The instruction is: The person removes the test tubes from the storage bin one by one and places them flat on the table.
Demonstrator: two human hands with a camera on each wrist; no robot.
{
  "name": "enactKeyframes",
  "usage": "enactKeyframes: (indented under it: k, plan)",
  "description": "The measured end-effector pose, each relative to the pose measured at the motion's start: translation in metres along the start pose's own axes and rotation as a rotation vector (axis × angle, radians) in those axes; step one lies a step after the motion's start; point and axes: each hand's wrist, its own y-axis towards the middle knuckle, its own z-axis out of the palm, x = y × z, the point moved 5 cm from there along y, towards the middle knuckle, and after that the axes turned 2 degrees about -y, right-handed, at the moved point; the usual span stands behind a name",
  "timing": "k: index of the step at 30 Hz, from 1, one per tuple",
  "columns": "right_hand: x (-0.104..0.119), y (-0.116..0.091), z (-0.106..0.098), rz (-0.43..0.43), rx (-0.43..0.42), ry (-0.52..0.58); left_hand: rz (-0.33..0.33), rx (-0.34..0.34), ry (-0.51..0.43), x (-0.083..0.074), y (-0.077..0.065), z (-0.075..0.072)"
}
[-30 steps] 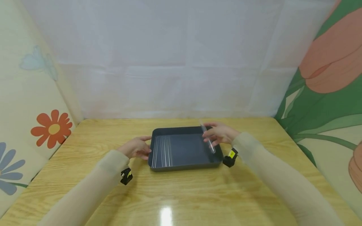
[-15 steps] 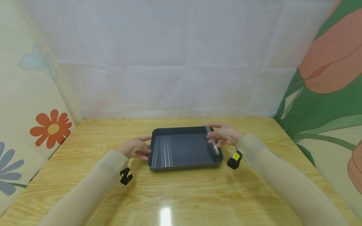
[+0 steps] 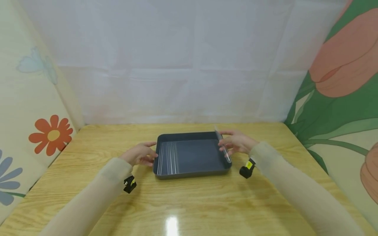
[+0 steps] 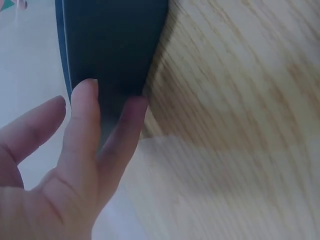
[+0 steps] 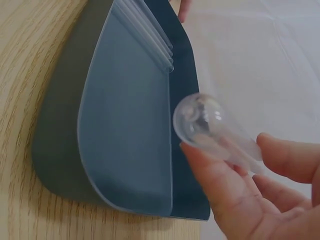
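Note:
A dark blue-grey rectangular tray point(image 3: 200, 155) sits on the wooden table. Along its left end lie several clear tubes point(image 3: 171, 159), side by side. My right hand point(image 3: 236, 142) pinches one clear test tube point(image 3: 228, 158) between thumb and fingers, tilted over the tray's right end. In the right wrist view, the rounded end of that test tube point(image 5: 197, 120) points toward the camera, above the tray's rim. My left hand point(image 3: 140, 154) is at the tray's left side. Its extended fingertips point(image 4: 86, 90) touch the tray's outer wall in the left wrist view.
The wooden table point(image 3: 189, 203) reaches back to a white cloth backdrop point(image 3: 189, 65). Flower-printed panels stand at the left point(image 3: 53, 134) and right point(image 3: 339, 114). A black camera is strapped below each wrist.
My right hand has shifted right with the test tube, from inside the tray's right part to over its right end. The left hand stays at the tray's left side.

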Motion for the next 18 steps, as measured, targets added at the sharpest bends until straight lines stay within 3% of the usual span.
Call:
enactKeyframes:
  k: [8,18]
  plan:
    - [-0.001,0.0,-0.004,-0.008,-0.008,0.025,0.017,-0.049,0.028,-0.003,0.005,0.0]
    - [-0.004,-0.006,-0.017,-0.003,-0.031,0.045,0.01,-0.047,0.026,-0.001,0.007,0.001]
